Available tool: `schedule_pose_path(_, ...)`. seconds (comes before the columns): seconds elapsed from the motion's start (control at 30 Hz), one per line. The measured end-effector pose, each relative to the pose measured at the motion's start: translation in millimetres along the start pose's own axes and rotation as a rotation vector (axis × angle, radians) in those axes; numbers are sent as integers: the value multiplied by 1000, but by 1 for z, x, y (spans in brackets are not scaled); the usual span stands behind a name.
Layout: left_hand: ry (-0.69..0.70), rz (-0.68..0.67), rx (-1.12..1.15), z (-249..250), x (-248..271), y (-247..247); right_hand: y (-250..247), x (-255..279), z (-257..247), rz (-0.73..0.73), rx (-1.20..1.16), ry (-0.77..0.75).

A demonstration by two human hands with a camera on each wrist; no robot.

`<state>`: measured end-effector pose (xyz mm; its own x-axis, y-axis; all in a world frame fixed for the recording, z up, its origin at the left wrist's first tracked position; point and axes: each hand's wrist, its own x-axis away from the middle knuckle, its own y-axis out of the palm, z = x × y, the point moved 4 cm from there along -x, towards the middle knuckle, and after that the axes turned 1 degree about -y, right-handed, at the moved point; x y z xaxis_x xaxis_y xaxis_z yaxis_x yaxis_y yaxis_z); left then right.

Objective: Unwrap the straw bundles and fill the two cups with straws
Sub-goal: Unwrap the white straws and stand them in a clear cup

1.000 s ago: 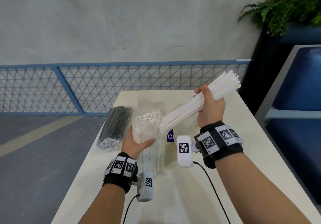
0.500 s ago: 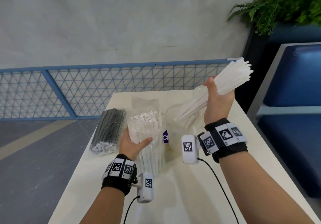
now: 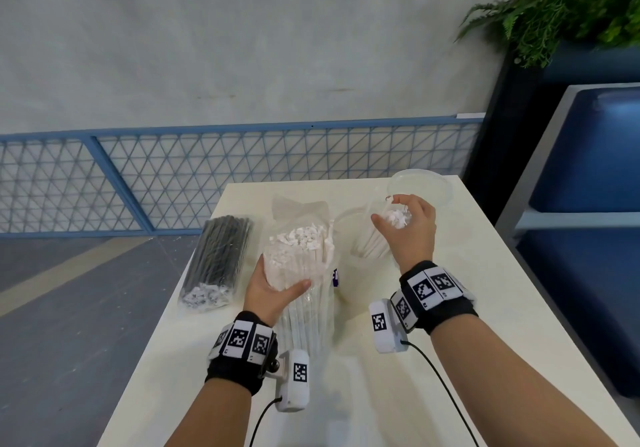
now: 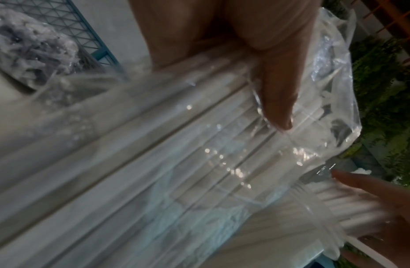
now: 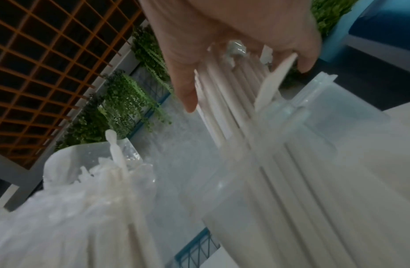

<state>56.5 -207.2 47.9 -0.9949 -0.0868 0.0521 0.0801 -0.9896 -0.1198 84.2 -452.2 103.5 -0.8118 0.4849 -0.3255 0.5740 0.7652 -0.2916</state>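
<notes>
Left hand (image 3: 273, 290) low over the near half of the counter (image 3: 467, 273), forearm reaching in from below, palm turned up under the open bag of white straws (image 3: 301, 256), which stands tilted with its straw ends upward. Right hand (image 3: 410, 230) raised further out, wrist bent, fingers pointing down over the clear cup (image 3: 360, 266). Cream counter top, bare toward the near edge; behind it a blue mesh railing (image 3: 207, 176) against a pale grey wall, a fern (image 3: 568, 6) at upper right, a blue bench (image 3: 588, 176) alongside. Sealed bag of black straws (image 3: 216, 259) lying flat at the left edge, well apart from the cup; second clear cup (image 3: 420, 186) at the far right corner. Left grip wrapped round the white-straw bag, thumb (image 4: 277, 101) pressed across the plastic, fingers underneath. Right grip narrow, thumb and fingers gathered round the tops of a handful of white straws (image 5: 224, 108) whose lower ends stand inside the cup just beside the bag.
</notes>
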Motion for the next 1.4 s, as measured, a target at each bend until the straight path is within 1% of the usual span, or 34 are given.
schedule_pose_path(0.13,8,-6,-4,-1,0,1,8,0,0,-102,-64,-15)
schedule_pose_path(0.27,31,-10,-6,-1,0,2,16,-5,-1,-171,71,-68)
schedule_pose_path(0.33,39,-8,-5,-1,0,2,19,-9,-3,-210,87,-100)
schedule_pose_path(0.47,40,-6,-2,-2,0,2,18,-15,-17,-204,18,-163)
schedule_pose_path(0.57,45,-21,-11,-6,0,1,17,-17,-31,-262,36,-240)
schedule_pose_path(0.63,49,-16,-6,-6,0,1,17,-16,-35,-277,70,-248)
schedule_pose_path(0.7,56,-14,-3,-5,0,2,14,-13,-42,-198,112,-289)
schedule_pose_path(0.77,62,-9,2,-4,0,1,7,0,-59,-88,10,-411)
schedule_pose_path(0.8,66,-9,0,-4,0,1,6,10,-68,-94,-71,-455)
schedule_pose_path(0.87,91,-10,-15,-6,0,-1,14,33,-76,-229,-141,-492)
schedule_pose_path(0.9,103,-13,-19,-6,1,-1,21,42,-74,-314,-119,-485)
schedule_pose_path(0.97,98,-30,8,-6,2,-2,37,54,-62,-463,-43,-412)
schedule_pose_path(1.07,79,-55,61,-6,4,-2,50,61,-43,-604,-4,-278)
schedule_pose_path(1.2,54,-63,123,-10,6,-7,56,65,-34,-677,-62,-191)
schedule_pose_path(1.27,50,-72,132,-12,6,-7,60,68,-33,-709,-79,-185)
schedule_pose_path(1.4,61,-102,131,-13,7,-8,70,76,-27,-753,-28,-169)
